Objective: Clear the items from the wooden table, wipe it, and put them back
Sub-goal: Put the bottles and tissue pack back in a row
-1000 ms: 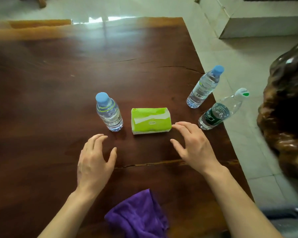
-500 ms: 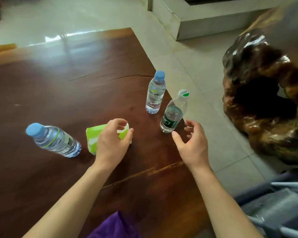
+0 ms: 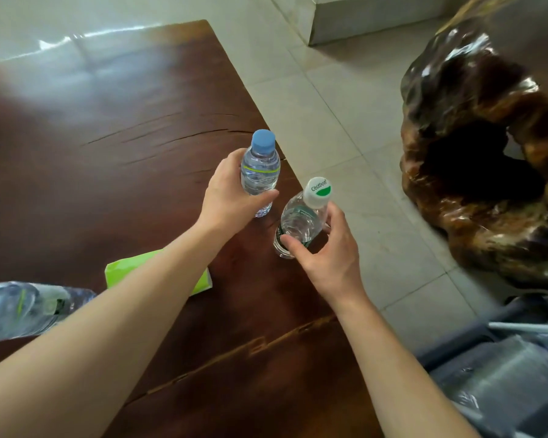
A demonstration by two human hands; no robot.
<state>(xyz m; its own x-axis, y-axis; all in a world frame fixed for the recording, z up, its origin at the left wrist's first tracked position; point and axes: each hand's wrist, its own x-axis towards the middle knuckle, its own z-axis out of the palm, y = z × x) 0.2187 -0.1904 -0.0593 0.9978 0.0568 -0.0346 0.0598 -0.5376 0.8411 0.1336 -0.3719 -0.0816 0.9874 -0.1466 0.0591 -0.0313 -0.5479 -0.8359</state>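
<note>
The left hand (image 3: 231, 191) is wrapped around the body of a blue-capped water bottle (image 3: 260, 172), thumb across the front near its lower part and fingers behind, a closed grip on the clear plastic. That bottle stands upright near the right edge of the wooden worktop (image 3: 108, 147), long axis roughly vertical, cap pointing up and slightly away from the person. Whether its base is touching the wood or just lifted cannot be told.

The right hand (image 3: 326, 248) curls round a second bottle with a white and green cap (image 3: 301, 216), thumb on the near side at the green label and fingers on the far side by the shoulder. It looks closed on the bottle, though the contact on the far side is partly hidden. This one leans, cap tipped up and to the right, out past the worktop's edge; its base sits close to the edge.

Taking one bottle in each hand suits the clearing step: both stand together at the same edge, so both can probably go off in one trip.

Further out, a green tissue pack (image 3: 159, 270) lies flat under the left forearm, and a third clear bottle (image 3: 29, 308) shows at the left border, blurred. Both are yet to be cleared, so wiping looks some way off.
</note>
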